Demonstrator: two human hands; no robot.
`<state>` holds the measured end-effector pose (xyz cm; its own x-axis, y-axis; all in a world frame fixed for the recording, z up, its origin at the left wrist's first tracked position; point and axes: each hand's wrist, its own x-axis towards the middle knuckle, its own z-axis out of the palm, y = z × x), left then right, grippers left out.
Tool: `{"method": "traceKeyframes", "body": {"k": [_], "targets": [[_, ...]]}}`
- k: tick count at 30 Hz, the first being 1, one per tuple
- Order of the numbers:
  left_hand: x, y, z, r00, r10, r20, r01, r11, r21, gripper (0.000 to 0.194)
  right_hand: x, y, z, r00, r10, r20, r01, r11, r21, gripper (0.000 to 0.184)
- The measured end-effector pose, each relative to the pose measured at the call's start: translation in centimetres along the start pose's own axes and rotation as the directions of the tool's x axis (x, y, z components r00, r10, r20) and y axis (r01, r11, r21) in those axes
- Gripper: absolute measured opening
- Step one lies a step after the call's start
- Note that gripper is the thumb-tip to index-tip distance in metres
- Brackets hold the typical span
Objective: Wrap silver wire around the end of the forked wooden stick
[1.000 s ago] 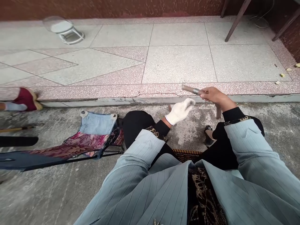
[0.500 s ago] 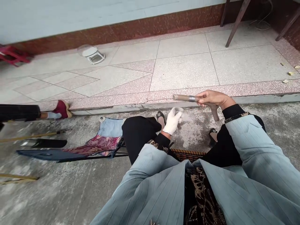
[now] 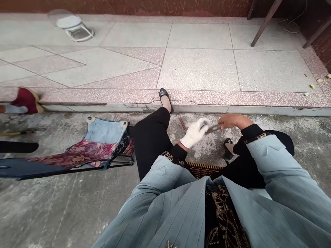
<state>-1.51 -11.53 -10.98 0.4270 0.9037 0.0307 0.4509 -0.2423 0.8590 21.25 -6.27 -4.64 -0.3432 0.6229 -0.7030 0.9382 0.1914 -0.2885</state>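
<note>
My left hand (image 3: 194, 132) wears a white knitted glove and is closed around the near end of a brownish stick-like tool with a metal band (image 3: 213, 128). My bare right hand (image 3: 231, 121) grips the same tool from the other side, fingers curled over it. Both hands are held low between my knees, above the rough concrete ground (image 3: 207, 144). A short reddish-brown stick (image 3: 182, 123) lies on the concrete just left of the gloved hand. My left leg in black trousers stretches forward, its black shoe (image 3: 164, 96) resting on the tile step.
A folded fabric stool with floral and denim cloth (image 3: 85, 151) lies at my left. A raised tiled floor (image 3: 196, 65) runs ahead, with a white stand (image 3: 73, 27) far left and wooden furniture legs (image 3: 263, 20) far right. Another person's red shoe (image 3: 26, 103) shows at the left edge.
Both hands have dropped lower and come together on the tool, which was earlier held up by the right hand alone. My left leg has stretched out onto the step.
</note>
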Motion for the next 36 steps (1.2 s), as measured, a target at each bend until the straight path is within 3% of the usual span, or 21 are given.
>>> {"method": "traceKeyframes", "body": {"k": [1,3,4,6,8,10,13,17,19,21,23,25,27,29,31,32,33,34,35,36], "targets": [[0.1,0.1,-0.3,1.000,0.000,0.019,0.001,0.997,-0.071,0.026,-0.3,0.0,0.0,0.986,-0.091,0.143,0.085,0.995,0.046,0.023],[0.4,0.1,-0.9,0.997,-0.058,0.043,0.065,0.977,-0.205,0.025,-1.0,0.1,-0.3,0.890,-0.313,0.331,0.230,0.936,0.267,0.033],[0.6,0.0,-1.1,0.995,-0.097,0.028,0.101,0.959,-0.265,0.024,-1.4,0.2,-0.6,0.845,-0.416,0.336,0.276,0.877,0.393,0.042],[1.0,-0.3,-1.2,0.982,-0.187,-0.034,0.162,0.917,-0.364,0.019,-2.0,0.5,-1.2,0.851,-0.507,0.138,0.335,0.726,0.601,0.055],[1.4,-0.5,-0.9,0.961,-0.252,-0.111,0.182,0.885,-0.428,0.012,-2.3,0.9,-1.5,0.893,-0.441,-0.094,0.365,0.586,0.723,0.057],[1.5,-0.6,-0.6,0.950,-0.271,-0.158,0.172,0.871,-0.460,0.010,-2.3,1.2,-1.5,0.916,-0.334,-0.223,0.371,0.490,0.789,0.050],[1.2,-0.4,-0.4,0.945,-0.241,-0.223,0.132,0.901,-0.412,0.016,-1.9,1.3,-1.0,0.924,-0.217,-0.313,0.375,0.370,0.850,0.039],[0.4,-0.6,-0.1,0.961,-0.061,-0.271,0.034,0.994,-0.102,0.022,-1.2,1.0,-0.5,0.932,-0.028,-0.363,0.358,0.244,0.901,0.037],[0.1,-0.9,0.3,0.974,0.051,-0.221,-0.040,0.998,0.054,0.024,-0.8,1.0,-0.3,0.931,0.076,-0.358,0.329,0.252,0.910,0.028],[0.0,-1.4,0.9,0.972,0.162,-0.168,-0.129,0.973,0.191,0.023,-0.2,1.2,-0.2,0.920,0.176,-0.351,0.279,0.337,0.899,0.015],[-0.1,-1.7,1.3,0.955,0.258,-0.147,-0.207,0.934,0.292,0.022,0.4,1.5,-0.1,0.904,0.242,-0.353,0.194,0.504,0.842,0.010],[-0.2,-1.8,1.5,0.932,0.323,-0.163,-0.255,0.906,0.338,0.023,0.9,1.7,0.0,0.899,0.255,-0.356,0.086,0.694,0.715,0.021],[-0.4,-1.6,1.4,0.920,0.346,-0.185,-0.270,0.901,0.341,0.026,1.0,1.7,0.1,0.912,0.218,-0.347,-0.009,0.857,0.515,0.030],[-0.5,-1.2,1.0,0.935,0.300,-0.187,-0.233,0.921,0.311,0.028,0.7,1.4,0.1,0.954,0.139,-0.265,-0.061,0.957,0.283,0.032],[-0.5,-0.8,0.5,0.967,0.194,-0.168,-0.154,0.962,0.224,0.031,0.1,1.2,-0.1,1.000,-0.002,-0.016,0.005,0.988,0.155,0.031],[-0.3,-0.6,0.2,0.979,0.135,-0.154,-0.111,0.982,0.155,0.031,-0.3,1.1,-0.2,0.984,-0.108,0.144,0.080,0.980,0.185,0.031],[-0.1,-0.5,0.0,0.987,0.082,-0.135,-0.073,0.995,0.072,0.030,-0.7,1.1,-0.3,0.935,-0.235,0.266,0.159,0.947,0.278,0.034],[0.1,-0.4,-0.2,0.993,0.038,-0.110,-0.040,0.999,-0.016,0.029,-1.1,1.1,-0.5,0.876,-0.364,0.315,0.221,0.885,0.409,0.039],[0.3,-0.4,-0.2,0.996,-0.002,-0.088,-0.007,0.995,-0.103,0.025,-1.5,1.1,-0.6,0.838,-0.469,0.280,0.265,0.798,0.542,0.045],[0.6,-0.4,-0.3,0.997,-0.040,-0.072,0.027,0.983,-0.180,0.022,-1.8,1.2,-0.7,0.829,-0.528,0.184,0.300,0.698,0.651,0.050]]}}
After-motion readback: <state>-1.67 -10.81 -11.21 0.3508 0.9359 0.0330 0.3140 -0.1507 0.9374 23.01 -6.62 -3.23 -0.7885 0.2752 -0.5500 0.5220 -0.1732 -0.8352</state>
